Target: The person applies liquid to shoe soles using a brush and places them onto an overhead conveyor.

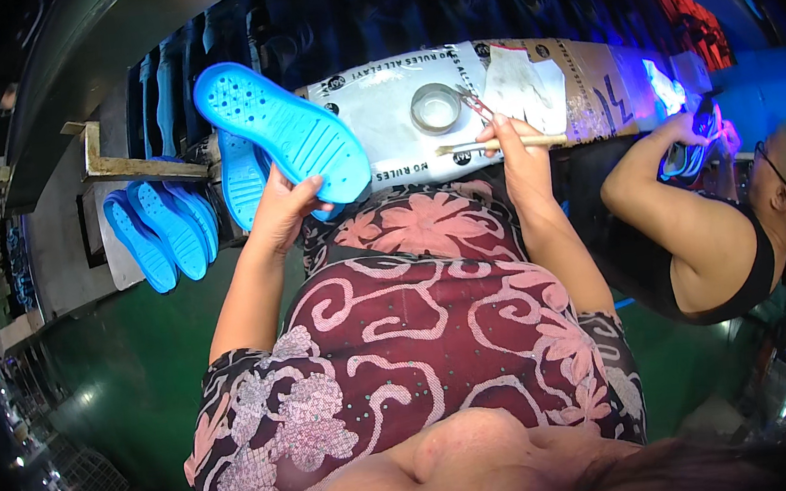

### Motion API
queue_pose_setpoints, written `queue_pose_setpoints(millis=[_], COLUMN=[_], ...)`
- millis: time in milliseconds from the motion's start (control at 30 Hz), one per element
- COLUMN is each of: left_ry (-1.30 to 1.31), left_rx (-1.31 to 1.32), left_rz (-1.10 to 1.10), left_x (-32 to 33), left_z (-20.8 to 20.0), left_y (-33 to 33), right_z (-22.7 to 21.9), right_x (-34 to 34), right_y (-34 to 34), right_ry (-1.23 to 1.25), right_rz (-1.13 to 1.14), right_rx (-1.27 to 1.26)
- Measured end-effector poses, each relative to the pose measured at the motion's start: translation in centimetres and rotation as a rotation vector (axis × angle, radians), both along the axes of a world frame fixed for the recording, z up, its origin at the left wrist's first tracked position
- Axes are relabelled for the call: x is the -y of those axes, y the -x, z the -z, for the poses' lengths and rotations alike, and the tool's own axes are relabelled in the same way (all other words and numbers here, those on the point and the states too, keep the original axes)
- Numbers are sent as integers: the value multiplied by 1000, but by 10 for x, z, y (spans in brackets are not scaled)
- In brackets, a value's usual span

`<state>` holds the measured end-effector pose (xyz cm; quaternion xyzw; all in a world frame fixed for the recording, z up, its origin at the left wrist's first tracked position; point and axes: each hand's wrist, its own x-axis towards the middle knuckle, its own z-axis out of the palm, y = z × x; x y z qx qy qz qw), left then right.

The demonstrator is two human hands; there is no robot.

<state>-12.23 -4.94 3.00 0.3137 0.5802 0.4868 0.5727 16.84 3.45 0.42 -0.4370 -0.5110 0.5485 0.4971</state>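
Observation:
My left hand (285, 204) grips a bright blue shoe sole (282, 128) by its near edge, thumb on the face. The sole tilts, its end with small holes pointing far left and its grooved part nearer me. Partly hidden behind it is another blue sole (243, 179). Between the fingers of my right hand (525, 162) lies a pale-handled brush (469, 147), bristles pointing left. A round bowl (415, 113) with whitish contents stands just beyond the brush. Beside its rim, close to my right fingertips, is a thin red tool (474, 102); whether I hold it I cannot tell.
Several blue soles (169, 231) stand at left, by a metal bracket (149, 169). White printed sheeting (370, 106) and cardboard (586, 85) cover the bench. Dark racks (370, 11) run along the back. At right, a co-worker (710, 243) handles something under blue light.

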Motion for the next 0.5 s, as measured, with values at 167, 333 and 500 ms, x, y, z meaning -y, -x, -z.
queue_pose_setpoints(millis=[167,333,500], left_ry=[-274,-368,-383], left_rx=[-360,-628,-704], left_rz=[-13,46,60], left_x=[-18,-28,-30], left_z=[4,-5,-11], left_y=[-27,-43,-51], right_z=[-30,-40,-31], right_x=[-1,-2,0], right_y=[17,30,37], right_ry=[-74,-331,-553], right_rz=[-160,-236,-266], right_rx=[32,147,224])
